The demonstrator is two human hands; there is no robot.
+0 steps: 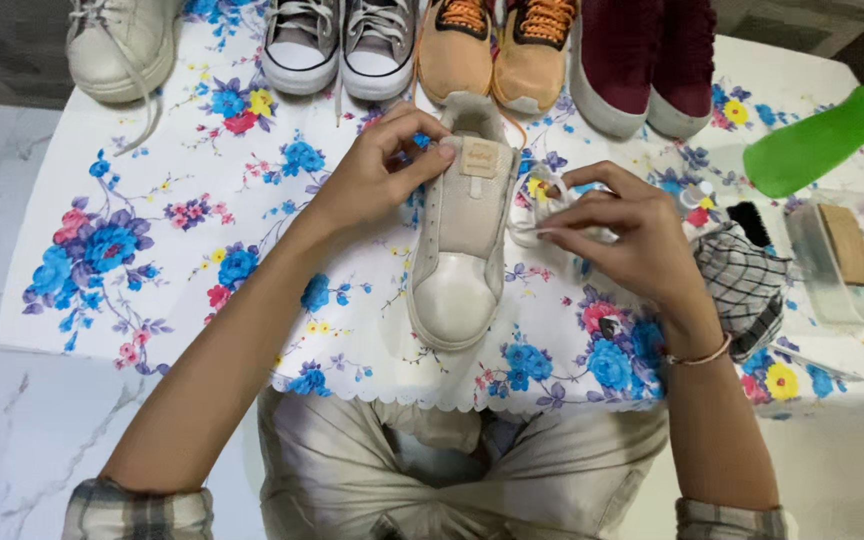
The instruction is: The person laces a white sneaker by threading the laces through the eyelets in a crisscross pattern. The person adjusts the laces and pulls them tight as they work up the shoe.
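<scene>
— What are the fingers doing?

— The left hand (377, 170) is pinching the edge of the beige shoe (462, 240) near its tongue, thumb and fingertips pressed together on the material. The right hand (617, 235) is pinching a white lace (537, 205) between thumb and forefinger, the other fingers curling loosely.

— Where is the shoe lying?

— It is lying in the middle of the counter (152, 250), on the flowered cloth, toe pointing toward the person. The lace is bunching just beside it, on its right.

— What is sitting around it?

— A row of shoes is standing along the far edge: a white sneaker (117, 45), a grey pair (342, 45), a tan pair (497, 50) with orange laces, and a maroon pair (642, 60). The tan pair is touching the beige shoe's heel. By the right wrist a checked cloth (747, 285) is lying, with a small bottle (697, 205) near it, a clear tray (837, 260) holding a brown brush further right, and a green object (822, 140) beyond.
</scene>
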